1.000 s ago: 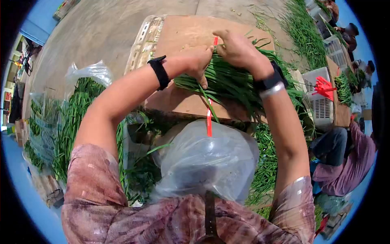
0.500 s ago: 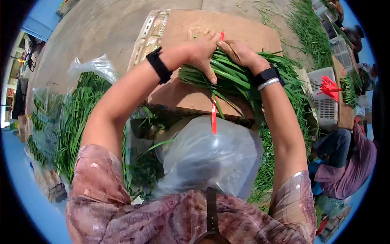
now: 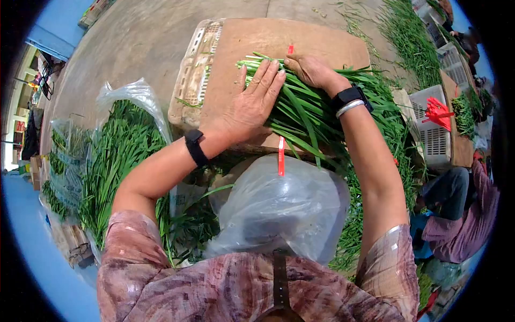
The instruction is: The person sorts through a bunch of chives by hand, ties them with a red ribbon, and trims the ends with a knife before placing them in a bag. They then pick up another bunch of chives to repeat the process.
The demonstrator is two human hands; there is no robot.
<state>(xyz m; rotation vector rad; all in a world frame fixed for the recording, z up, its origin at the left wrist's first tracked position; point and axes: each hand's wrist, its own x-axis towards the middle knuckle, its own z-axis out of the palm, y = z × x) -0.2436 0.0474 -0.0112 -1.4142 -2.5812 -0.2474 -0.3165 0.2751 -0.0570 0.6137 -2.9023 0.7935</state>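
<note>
The green bunch [image 3: 300, 115] lies on the brown board [image 3: 244, 40], its pale ends toward the left hand [image 3: 252, 107] and its leaves running off under the right forearm. A red strip [image 3: 281, 156] shows on the near side of the bunch, reaching down over the plastic-covered mound [image 3: 284, 206], and a short red end shows beyond the far side.

Half a second earlier the left hand was arched near the far red end with its thumb pointing toward the body; now it has come down flat and lower, and the pale ends show beyond its fingertips. The right hand [image 3: 312, 71] remains at the far side of the bunch.

The left grip is open, fingers extended and laid against the bunch near its ends. The right grip is bent over the far side of the bunch, touching it; how far it closes cannot be told.

Under the board is a white crate [image 3: 185, 96]. Bagged greens [image 3: 126, 155] stand to the left, loose greens [image 3: 389, 134] to the right. Farther right, red strips [image 3: 439, 114] lie by another crate [image 3: 429, 131], near a seated person [image 3: 464, 214].
</note>
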